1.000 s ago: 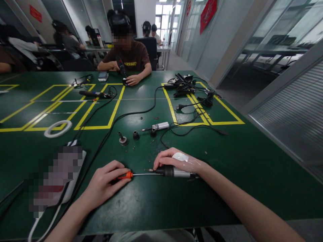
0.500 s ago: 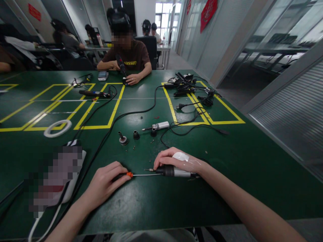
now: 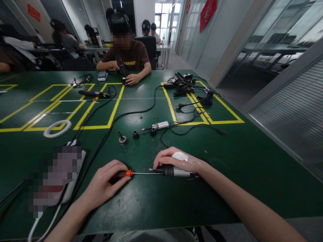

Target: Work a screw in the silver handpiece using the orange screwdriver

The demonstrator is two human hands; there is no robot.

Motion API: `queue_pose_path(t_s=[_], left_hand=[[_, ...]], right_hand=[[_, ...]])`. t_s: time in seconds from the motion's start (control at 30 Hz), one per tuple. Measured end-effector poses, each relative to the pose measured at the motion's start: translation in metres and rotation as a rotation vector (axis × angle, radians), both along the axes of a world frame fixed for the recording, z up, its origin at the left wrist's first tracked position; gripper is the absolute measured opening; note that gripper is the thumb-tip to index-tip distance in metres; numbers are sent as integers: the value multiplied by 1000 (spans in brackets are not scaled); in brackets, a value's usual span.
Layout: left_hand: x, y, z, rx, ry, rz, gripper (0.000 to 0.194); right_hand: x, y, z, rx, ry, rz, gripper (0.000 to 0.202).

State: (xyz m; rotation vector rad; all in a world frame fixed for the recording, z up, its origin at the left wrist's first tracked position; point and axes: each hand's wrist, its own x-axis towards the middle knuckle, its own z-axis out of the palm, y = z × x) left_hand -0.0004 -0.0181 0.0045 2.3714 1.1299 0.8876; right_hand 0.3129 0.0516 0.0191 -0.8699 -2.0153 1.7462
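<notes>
My left hand (image 3: 107, 181) rests low over the table, its fingers and thumb closed around a screwdriver (image 3: 129, 173) with an orange and black handle. The thin shaft runs right and its end meets the side of a black and silver cylindrical tool (image 3: 180, 172); the exact tip is hidden. My right hand (image 3: 174, 159) lies on this tool from above, fingers curled over its black front, where a thin metal bit sticks out leftward. A white pad and clear tape cover the back of that hand.
Ahead lie a silver motor-like cylinder (image 3: 161, 125), two black conical caps (image 3: 135, 135), a metal part with a stem (image 3: 122, 139) and tiny screws (image 3: 134, 148). Cables (image 3: 136, 111) cross the green table. A tape roll (image 3: 57, 129) sits left; a co-worker (image 3: 126, 55) sits opposite.
The screwdriver handle has turned slightly within my left fingers, with more of its orange showing. My right hand and the cylindrical tool stay in place.
</notes>
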Motion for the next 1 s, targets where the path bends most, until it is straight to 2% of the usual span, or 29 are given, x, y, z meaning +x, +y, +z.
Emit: queue_pose_path(t_s=[0.1, 0.27, 0.57, 0.9, 1.0], left_hand=[[-2, 3, -1, 40, 6, 10, 18], [-2, 4, -3, -3, 39, -21, 24], [2, 0, -1, -25, 1, -11, 3], [0, 6, -5, 47, 35, -14, 25], [1, 4, -3, 17, 44, -21, 23]], right_hand=[[-1, 0, 1, -6, -10, -6, 33], [-1, 1, -1, -1, 2, 2, 33], [-1, 0, -2, 12, -1, -5, 33], [-1, 0, 1, 22, 1, -7, 34], [-1, 0, 1, 19, -1, -6, 33]])
